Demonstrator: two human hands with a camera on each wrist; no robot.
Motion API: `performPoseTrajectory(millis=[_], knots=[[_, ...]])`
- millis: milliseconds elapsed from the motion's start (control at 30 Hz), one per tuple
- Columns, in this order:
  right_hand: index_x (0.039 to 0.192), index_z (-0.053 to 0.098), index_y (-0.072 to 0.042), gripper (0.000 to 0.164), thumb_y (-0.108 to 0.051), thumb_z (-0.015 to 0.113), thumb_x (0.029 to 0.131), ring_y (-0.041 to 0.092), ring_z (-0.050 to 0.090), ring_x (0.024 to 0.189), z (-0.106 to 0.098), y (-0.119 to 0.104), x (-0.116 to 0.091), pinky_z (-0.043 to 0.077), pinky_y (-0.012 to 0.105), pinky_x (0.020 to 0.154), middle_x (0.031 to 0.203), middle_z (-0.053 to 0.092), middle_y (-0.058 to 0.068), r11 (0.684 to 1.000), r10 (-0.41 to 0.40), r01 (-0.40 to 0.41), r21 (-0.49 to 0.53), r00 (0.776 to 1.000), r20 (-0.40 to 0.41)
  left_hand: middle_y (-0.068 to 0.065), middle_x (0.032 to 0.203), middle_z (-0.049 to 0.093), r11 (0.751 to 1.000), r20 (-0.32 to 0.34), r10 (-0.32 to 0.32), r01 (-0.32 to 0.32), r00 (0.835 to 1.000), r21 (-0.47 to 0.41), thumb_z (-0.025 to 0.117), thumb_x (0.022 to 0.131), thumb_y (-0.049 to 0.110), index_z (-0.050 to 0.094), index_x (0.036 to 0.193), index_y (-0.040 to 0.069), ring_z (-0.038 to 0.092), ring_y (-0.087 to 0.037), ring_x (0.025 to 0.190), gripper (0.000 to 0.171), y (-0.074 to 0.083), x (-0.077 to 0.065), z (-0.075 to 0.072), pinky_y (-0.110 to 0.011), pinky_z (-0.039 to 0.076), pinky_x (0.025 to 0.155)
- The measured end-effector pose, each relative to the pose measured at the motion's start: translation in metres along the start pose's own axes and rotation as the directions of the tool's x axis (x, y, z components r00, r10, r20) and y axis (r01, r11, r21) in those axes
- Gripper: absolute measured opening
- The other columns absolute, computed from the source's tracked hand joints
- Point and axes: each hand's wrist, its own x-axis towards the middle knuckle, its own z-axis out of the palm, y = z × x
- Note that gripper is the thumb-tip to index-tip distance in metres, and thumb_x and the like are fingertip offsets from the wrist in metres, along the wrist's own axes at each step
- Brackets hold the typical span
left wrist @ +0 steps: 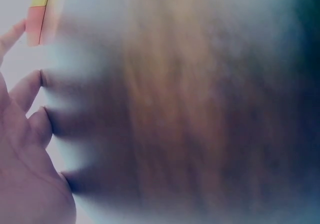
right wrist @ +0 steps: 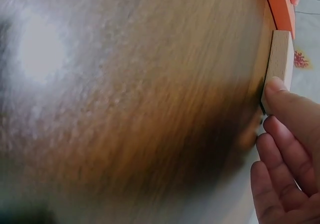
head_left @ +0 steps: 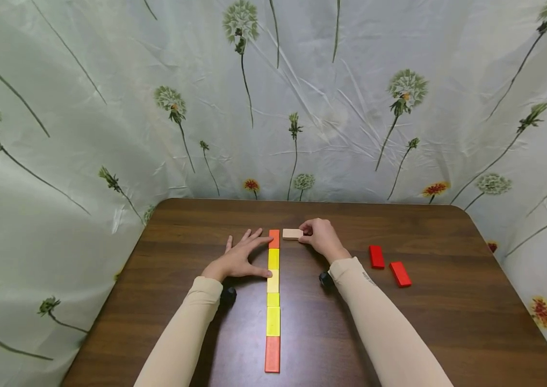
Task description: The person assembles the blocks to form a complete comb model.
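A straight row of flat blocks runs away from me down the middle of the table, with a salmon-red block nearest and an orange block farthest. Between them lie yellow blocks and a pale yellow block. My left hand spreads along the row's left side, index fingertip at the orange block, thumb tip at the pale yellow one. Thumb and fingers of my right hand pinch the right end of a plain wooden block. It lies crosswise, just right of the orange block.
Two red blocks, one nearer the row and one farther right, lie apart beyond my right forearm. Behind the brown wooden table hangs a pale curtain printed with dandelions. Each wrist wears a small black device.
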Motion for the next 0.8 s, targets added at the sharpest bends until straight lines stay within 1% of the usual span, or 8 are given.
performPoseTrajectory(millis=[167, 367, 500, 633, 800], knots=[[0.114, 0.079, -0.001, 0.023, -0.012, 0.084, 0.093, 0.026, 0.070, 0.096, 0.004, -0.004, -0.001, 0.059, 0.042, 0.093, 0.101, 0.077, 0.012, 1.000, 0.015, -0.015, -0.022, 1.000, 0.001, -0.003, 0.183, 0.012, 1.000, -0.004, -0.007, 0.007, 1.000, 0.009, 0.083, 0.080, 0.071, 0.037, 0.167, 0.040, 0.000, -0.038, 0.170, 0.103, -0.002, 0.001, 0.003, -0.079, -0.011, 0.124], [0.116, 0.080, -0.002, 0.025, -0.012, 0.084, 0.094, 0.026, 0.070, 0.097, 0.008, -0.009, -0.002, 0.060, 0.041, 0.094, 0.102, 0.078, 0.011, 0.999, 0.040, -0.041, -0.029, 0.999, -0.021, -0.004, 0.183, 0.013, 1.000, -0.006, 0.008, -0.008, 1.000, 0.007, 0.083, 0.082, 0.071, 0.037, 0.167, 0.040, 0.001, -0.040, 0.170, 0.102, -0.001, 0.000, 0.003, -0.080, -0.011, 0.124], [0.118, 0.079, -0.003, 0.026, -0.013, 0.083, 0.095, 0.026, 0.070, 0.098, 0.010, -0.012, -0.002, 0.060, 0.041, 0.094, 0.104, 0.077, 0.012, 0.999, 0.039, -0.040, -0.028, 0.999, -0.014, -0.003, 0.183, 0.011, 1.000, -0.002, -0.005, 0.005, 1.000, 0.027, 0.083, 0.082, 0.070, 0.036, 0.167, 0.041, 0.000, -0.038, 0.170, 0.101, -0.001, -0.001, 0.001, -0.079, -0.010, 0.125], [0.118, 0.080, -0.003, 0.025, -0.012, 0.083, 0.095, 0.026, 0.069, 0.097, 0.010, -0.012, -0.002, 0.060, 0.041, 0.094, 0.103, 0.077, 0.011, 0.998, 0.051, -0.052, -0.034, 0.998, -0.028, -0.005, 0.183, 0.013, 1.000, -0.006, 0.009, -0.009, 1.000, 0.017, 0.084, 0.083, 0.068, 0.038, 0.166, 0.039, 0.001, -0.040, 0.170, 0.100, 0.001, 0.000, 0.000, -0.080, -0.011, 0.124], [0.119, 0.079, -0.003, 0.026, -0.013, 0.083, 0.095, 0.026, 0.069, 0.097, 0.011, -0.011, -0.002, 0.060, 0.041, 0.094, 0.104, 0.076, 0.011, 0.998, 0.053, -0.054, -0.037, 0.998, -0.026, -0.004, 0.183, 0.013, 1.000, -0.004, 0.012, -0.012, 1.000, 0.011, 0.084, 0.083, 0.067, 0.039, 0.166, 0.039, 0.000, -0.039, 0.170, 0.099, 0.004, 0.000, 0.000, -0.080, -0.012, 0.124]])
